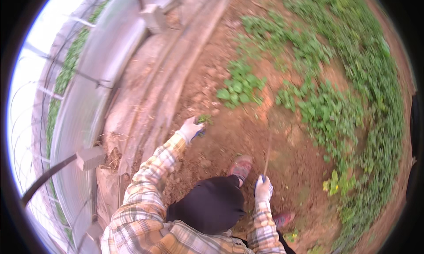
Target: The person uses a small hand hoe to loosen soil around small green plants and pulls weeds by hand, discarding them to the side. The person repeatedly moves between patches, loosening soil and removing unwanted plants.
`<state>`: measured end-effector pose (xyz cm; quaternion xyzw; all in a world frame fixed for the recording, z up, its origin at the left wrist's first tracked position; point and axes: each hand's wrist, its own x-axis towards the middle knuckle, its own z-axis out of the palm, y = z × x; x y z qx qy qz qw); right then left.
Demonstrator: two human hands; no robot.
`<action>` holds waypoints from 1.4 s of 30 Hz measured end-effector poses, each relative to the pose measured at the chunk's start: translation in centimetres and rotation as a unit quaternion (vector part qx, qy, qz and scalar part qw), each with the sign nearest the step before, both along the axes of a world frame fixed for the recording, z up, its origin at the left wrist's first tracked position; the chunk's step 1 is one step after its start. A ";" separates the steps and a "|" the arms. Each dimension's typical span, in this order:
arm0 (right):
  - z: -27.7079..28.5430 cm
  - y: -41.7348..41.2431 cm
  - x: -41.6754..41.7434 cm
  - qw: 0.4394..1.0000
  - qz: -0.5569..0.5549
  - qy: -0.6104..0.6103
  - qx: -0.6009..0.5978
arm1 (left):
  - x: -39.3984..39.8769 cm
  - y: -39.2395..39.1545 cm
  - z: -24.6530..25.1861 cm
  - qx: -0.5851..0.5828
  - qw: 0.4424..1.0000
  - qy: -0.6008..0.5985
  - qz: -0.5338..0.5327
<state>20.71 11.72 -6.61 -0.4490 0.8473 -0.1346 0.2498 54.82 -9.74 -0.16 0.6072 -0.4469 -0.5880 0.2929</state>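
My left hand [192, 129], in a white work glove with a blue palm, is stretched out over the bare soil to the left. A small tuft of green weeds [204, 119] is gripped in it. My right hand [263, 188], gloved the same way, is closed around the end of a thin stick-like handle [267, 158]. That handle slants away from me over the soil; its far end is blurred, so I cannot tell what tool head it bears. A leafy green plant clump [239, 88] grows beyond my hands.
Dense low green plants [334, 111] cover the right side. On the left run a ground sheet [155, 98], concrete blocks [91, 158] holding dark poles, and a plastic film wall [89, 98]. My shoes [241, 167] stand on reddish-brown soil [232, 131].
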 end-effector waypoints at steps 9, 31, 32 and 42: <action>5.2 -1.7 -1.4 0.996 -0.054 -0.070 0.031 | 21.7 -0.1 38.8 -0.460 0.645 -0.445 0.417; 22.2 -4.2 -20.6 0.945 0.216 0.230 -0.083 | 11.5 -2.3 29.7 -0.131 0.989 0.069 0.006; 24.4 -2.6 -22.6 0.947 0.212 0.240 0.005 | 5.7 -1.0 28.1 -0.118 0.993 0.002 -0.001; 16.1 26.1 -27.9 0.966 -0.117 -0.159 0.168 | -16.0 2.2 24.5 -0.022 0.951 -0.009 -0.309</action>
